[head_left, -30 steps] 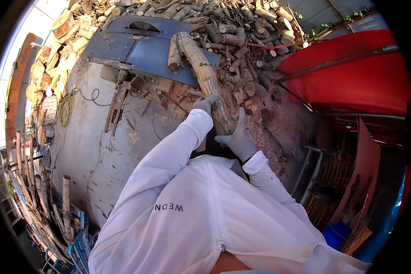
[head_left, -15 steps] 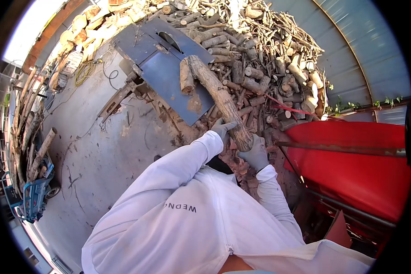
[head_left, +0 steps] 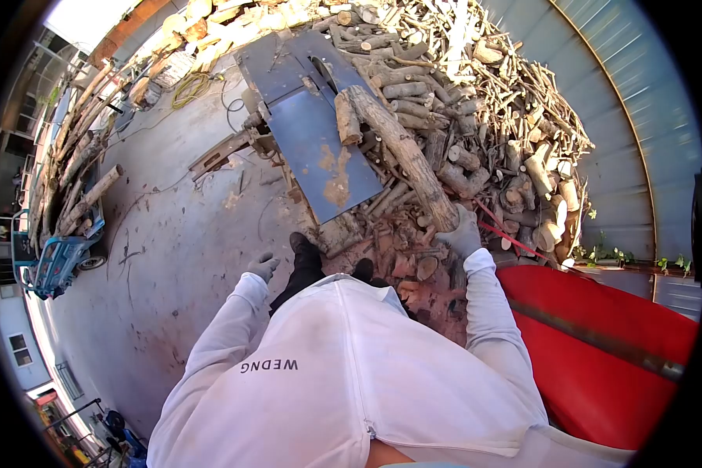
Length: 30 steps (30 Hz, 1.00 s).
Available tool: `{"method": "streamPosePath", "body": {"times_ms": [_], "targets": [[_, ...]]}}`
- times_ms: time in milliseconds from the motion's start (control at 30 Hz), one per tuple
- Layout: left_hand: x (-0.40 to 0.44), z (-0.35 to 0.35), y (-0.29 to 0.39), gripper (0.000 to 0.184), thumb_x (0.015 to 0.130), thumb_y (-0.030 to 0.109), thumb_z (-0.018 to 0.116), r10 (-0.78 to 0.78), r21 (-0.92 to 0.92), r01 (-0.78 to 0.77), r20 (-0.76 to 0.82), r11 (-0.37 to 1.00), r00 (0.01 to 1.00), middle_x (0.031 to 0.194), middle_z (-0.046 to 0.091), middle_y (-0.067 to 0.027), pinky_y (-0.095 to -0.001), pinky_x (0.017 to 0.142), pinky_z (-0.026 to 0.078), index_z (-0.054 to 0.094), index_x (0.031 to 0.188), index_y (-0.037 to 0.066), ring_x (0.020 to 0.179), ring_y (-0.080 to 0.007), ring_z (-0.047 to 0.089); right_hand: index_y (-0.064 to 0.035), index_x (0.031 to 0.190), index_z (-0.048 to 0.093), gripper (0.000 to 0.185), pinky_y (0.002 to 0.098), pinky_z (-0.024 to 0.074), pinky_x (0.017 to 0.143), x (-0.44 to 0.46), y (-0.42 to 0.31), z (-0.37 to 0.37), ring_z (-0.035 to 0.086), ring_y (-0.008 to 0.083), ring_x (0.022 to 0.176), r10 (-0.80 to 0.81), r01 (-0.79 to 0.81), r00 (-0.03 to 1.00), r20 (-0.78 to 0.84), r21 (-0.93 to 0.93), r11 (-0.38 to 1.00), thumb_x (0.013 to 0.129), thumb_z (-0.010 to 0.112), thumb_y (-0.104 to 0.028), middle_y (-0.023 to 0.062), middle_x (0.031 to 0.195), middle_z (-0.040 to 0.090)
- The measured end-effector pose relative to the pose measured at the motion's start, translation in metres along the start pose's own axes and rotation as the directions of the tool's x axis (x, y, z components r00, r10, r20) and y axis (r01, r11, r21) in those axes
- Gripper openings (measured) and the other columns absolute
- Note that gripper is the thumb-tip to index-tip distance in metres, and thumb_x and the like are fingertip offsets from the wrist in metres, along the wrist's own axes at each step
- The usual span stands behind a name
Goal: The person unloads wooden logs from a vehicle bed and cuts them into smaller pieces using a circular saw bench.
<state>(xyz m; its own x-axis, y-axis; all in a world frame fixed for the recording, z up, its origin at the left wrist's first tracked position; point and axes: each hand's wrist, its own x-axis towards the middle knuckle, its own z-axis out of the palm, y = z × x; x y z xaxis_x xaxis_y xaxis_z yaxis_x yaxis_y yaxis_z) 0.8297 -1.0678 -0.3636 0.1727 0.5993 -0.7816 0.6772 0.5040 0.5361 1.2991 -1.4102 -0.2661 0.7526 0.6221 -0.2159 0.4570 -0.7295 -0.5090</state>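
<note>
A long, bark-covered log point(head_left: 402, 148) lies slanted, its far end on the dark metal saw table point(head_left: 304, 132) and its near end past the table's side. My gloved right hand point(head_left: 464, 234) grips that near end, palm against the cut face. Apart from the log, my gloved left hand point(head_left: 263, 267) hangs low on the left with nothing in it, fingers loosely bent and apart. A short cut log point(head_left: 347, 118) rests on the table beside the long log's far end. Behind it, a rounded blade shape point(head_left: 323, 74) stands in a slot.
A large heap of cut logs point(head_left: 464, 160) lies right of the table, against a metal wall point(head_left: 600, 101). A red cover point(head_left: 600, 335) is close on my right. Left stands a blue cart point(head_left: 62, 261) loaded with long branches. A yellow rope point(head_left: 191, 90) lies on the concrete.
My left hand has let go of the log and moved left and down. My right hand still holds the near end. The view has shifted, showing my shoes.
</note>
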Motion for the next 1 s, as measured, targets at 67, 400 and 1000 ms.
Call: {"method": "streamPosePath", "body": {"times_ms": [67,400,1000], "targets": [[-0.014,-0.049,-0.052,0.05,0.086,0.026,0.078,-0.162,-0.01,0.162,-0.134,0.987,0.978,0.101,0.069,-0.0034,-0.0328,0.066,0.049,0.062,0.131,0.013,0.081,-0.0163,0.062,-0.0006,0.143,0.04,0.107,0.0409,0.0407,0.107,0.011,0.011,0.003,0.046,0.0404,0.122,-0.047,0.047,0.999,-0.005,0.037,0.998,0.054,0.092,-0.027,0.0257,0.129,0.048],[-0.087,-0.103,-0.187,0.049,0.087,0.024,0.076,-0.477,-0.348,0.399,-0.175,0.848,0.861,0.096,0.067,-0.0065,-0.0336,0.057,0.048,0.059,0.131,0.013,0.074,-0.018,0.061,0.0012,0.145,0.04,0.106,0.0418,0.0384,0.109,0.03,0.019,0.01,0.043,0.0408,0.128,-0.041,0.039,0.999,0.017,0.088,0.995,0.06,0.092,-0.036,0.0264,0.134,0.046],[-0.078,-0.088,-0.099,0.056,0.086,0.027,0.078,-0.034,-0.108,0.014,-0.192,0.994,0.981,0.111,0.07,-0.0077,-0.0295,0.07,0.053,0.06,0.134,0.003,0.088,-0.0149,0.066,0.0003,0.144,0.044,0.096,0.0423,0.0424,0.105,0.063,0.046,0.032,0.049,0.0396,0.121,-0.088,0.092,0.995,-0.038,0.127,0.988,0.069,0.087,-0.042,0.0247,0.129,0.047]]}}
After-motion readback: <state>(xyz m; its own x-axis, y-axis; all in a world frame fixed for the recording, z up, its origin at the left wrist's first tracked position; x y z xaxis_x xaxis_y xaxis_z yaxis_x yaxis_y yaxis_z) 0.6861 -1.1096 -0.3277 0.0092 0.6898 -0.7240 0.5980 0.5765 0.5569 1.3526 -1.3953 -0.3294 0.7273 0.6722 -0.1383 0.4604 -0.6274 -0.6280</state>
